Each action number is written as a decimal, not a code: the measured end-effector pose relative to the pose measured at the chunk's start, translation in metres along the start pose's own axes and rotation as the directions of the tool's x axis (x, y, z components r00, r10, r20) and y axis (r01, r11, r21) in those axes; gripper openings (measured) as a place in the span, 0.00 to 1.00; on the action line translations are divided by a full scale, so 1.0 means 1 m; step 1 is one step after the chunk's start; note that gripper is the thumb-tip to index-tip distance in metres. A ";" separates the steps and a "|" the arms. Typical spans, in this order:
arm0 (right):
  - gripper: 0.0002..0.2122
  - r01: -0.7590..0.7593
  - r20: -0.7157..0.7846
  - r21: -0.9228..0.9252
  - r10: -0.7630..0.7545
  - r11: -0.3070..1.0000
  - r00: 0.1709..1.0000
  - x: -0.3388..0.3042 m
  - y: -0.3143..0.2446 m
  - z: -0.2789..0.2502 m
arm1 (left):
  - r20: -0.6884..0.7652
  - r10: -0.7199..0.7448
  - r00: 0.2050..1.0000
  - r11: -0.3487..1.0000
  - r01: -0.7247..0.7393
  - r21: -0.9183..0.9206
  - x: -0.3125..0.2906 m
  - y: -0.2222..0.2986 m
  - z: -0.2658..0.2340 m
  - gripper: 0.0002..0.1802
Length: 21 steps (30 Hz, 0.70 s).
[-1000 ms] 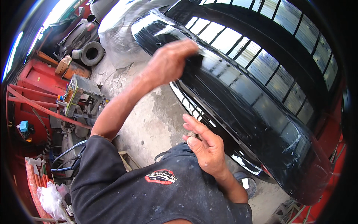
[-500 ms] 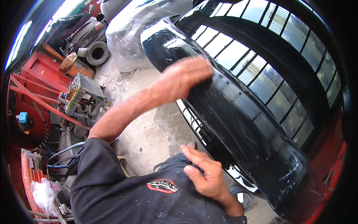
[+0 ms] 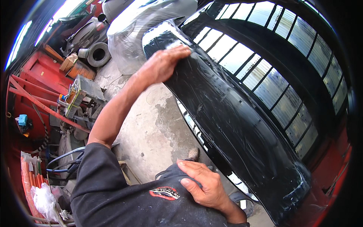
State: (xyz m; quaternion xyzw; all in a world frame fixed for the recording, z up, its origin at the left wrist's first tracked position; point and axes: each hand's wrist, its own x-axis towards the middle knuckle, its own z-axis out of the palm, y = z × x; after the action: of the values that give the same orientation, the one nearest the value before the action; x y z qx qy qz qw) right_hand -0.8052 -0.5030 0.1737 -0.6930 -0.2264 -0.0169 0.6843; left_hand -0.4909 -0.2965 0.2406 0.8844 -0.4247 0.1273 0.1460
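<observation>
A glossy black car trunk lid (image 3: 223, 109) runs from the upper middle to the lower right, streaked with whitish smears. My left hand (image 3: 163, 65) presses on its upper left part, fingers together and bent over the surface. Whatever lies under those fingers, if anything, is hidden by the hand. In front of my shirt hovers my right hand (image 3: 204, 185), apart from the lid. Its fingers are stretched out, the thumb stands away, and no object shows in it.
Beyond the lid, the car's dark rear window (image 3: 261, 79) reflects bright roof panels. A plastic-draped car (image 3: 130, 41) stands at the back. Leftward are a tire (image 3: 99, 54), red metal bars (image 3: 49, 104) and a clear plastic bag (image 3: 44, 198). Concrete floor (image 3: 149, 125) lies between.
My left hand has swept left along the lid, away from its middle. My right hand has shifted slightly left and down, keeping its shape.
</observation>
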 end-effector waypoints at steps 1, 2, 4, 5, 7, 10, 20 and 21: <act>0.18 0.005 0.007 0.004 -0.005 1.000 1.000 0.000 0.000 0.001 | 0.015 -0.056 0.998 0.998 0.057 -0.021 0.006 -0.019 -0.003 0.26; 0.18 0.010 0.002 0.004 -0.010 1.000 1.000 -0.001 0.001 0.001 | 0.031 -0.108 0.994 0.993 0.110 -0.043 0.014 -0.040 -0.005 0.26; 0.18 0.031 0.005 0.018 -0.031 0.999 1.000 -0.001 0.000 0.002 | 0.071 -0.215 0.974 0.974 0.208 0.093 0.023 -0.077 -0.015 0.27; 0.18 0.044 0.020 0.014 -0.044 0.999 0.999 0.000 -0.001 0.006 | 0.075 -0.254 0.964 0.963 0.245 0.111 0.016 -0.091 -0.023 0.28; 0.18 0.051 0.015 -0.010 -0.051 0.999 0.999 0.000 0.001 0.003 | 0.044 -0.177 0.983 0.981 0.173 0.083 0.018 -0.083 -0.015 0.26; 0.18 0.026 -0.013 -0.019 -0.026 0.999 1.000 0.002 0.000 0.001 | 0.052 -0.103 0.993 0.995 0.102 0.014 0.004 -0.024 -0.008 0.27; 0.18 0.064 -0.029 -0.130 -0.069 0.989 0.997 0.037 -0.001 0.005 | 0.002 -0.153 0.988 0.983 0.152 0.105 0.035 -0.118 -0.007 0.23; 0.18 0.059 -0.038 -0.139 -0.065 0.988 0.997 0.042 0.002 0.007 | 0.008 -0.161 0.987 0.982 0.159 0.099 0.040 -0.129 -0.006 0.24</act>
State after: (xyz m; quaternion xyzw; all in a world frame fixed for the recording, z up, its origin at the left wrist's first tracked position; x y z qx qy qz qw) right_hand -0.7689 -0.4841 0.1857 -0.7308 -0.2318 -0.0685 0.6384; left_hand -0.3660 -0.2459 0.2411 0.9227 -0.3468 0.1287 0.1089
